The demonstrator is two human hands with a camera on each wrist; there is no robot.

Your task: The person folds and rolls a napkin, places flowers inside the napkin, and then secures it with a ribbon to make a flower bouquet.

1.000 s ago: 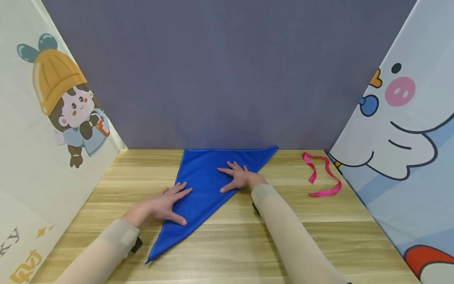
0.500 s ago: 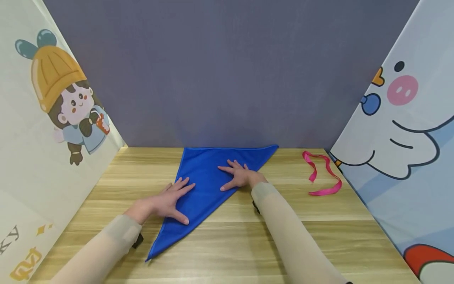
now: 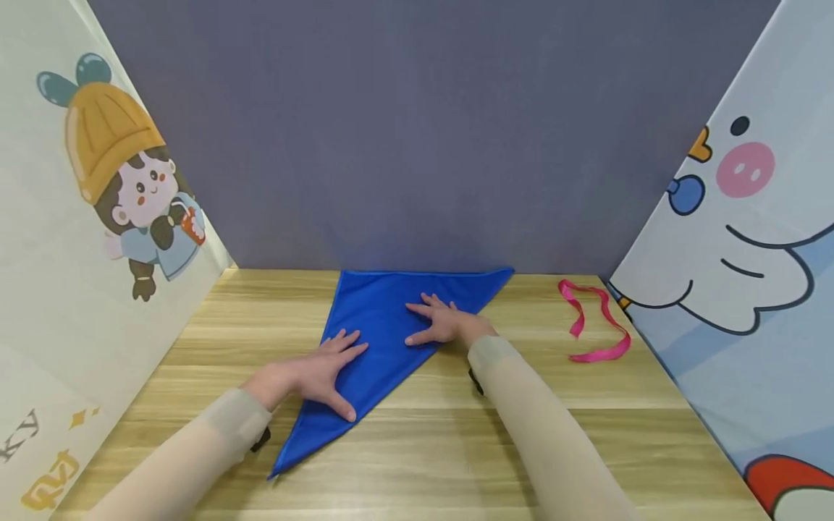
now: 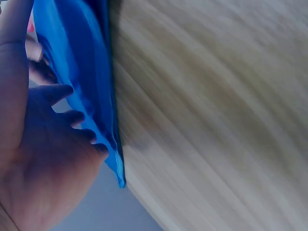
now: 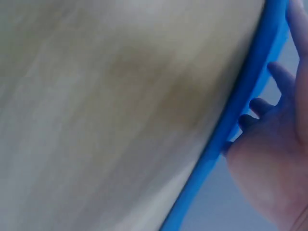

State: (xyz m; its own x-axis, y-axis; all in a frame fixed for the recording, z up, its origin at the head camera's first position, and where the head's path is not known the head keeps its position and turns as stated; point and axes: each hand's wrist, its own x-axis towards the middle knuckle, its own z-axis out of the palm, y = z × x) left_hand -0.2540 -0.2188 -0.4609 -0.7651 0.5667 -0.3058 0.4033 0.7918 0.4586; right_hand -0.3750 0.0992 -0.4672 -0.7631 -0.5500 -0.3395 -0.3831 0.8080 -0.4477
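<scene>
A blue cloth [image 3: 384, 304] lies on the wooden table as a triangle, its long side slanting from front left to back right. My left hand [image 3: 319, 375] is spread over its left part, fingers straight, thumb near the slanted edge. Farther back, my right hand [image 3: 443, 323] also has its fingers spread on the cloth, the wrist crossing the slanted edge. In the left wrist view the left palm [image 4: 53, 159] shows with fingertips at the cloth. The right wrist view shows the right palm [image 5: 274, 154] beside the blue edge.
A pink ribbon [image 3: 606, 353] lies in a loose curve at the right of the wooden table [image 3: 417, 463]. A grey panel [image 3: 417, 145] stands behind the table. Printed cartoon panels line the left [image 3: 39, 253] and right [image 3: 782, 289] sides.
My left hand has slid slightly to the right over the cloth, its thumb moving to the slanted edge. The right hand stays nearly in place, and the cloth keeps its shape.
</scene>
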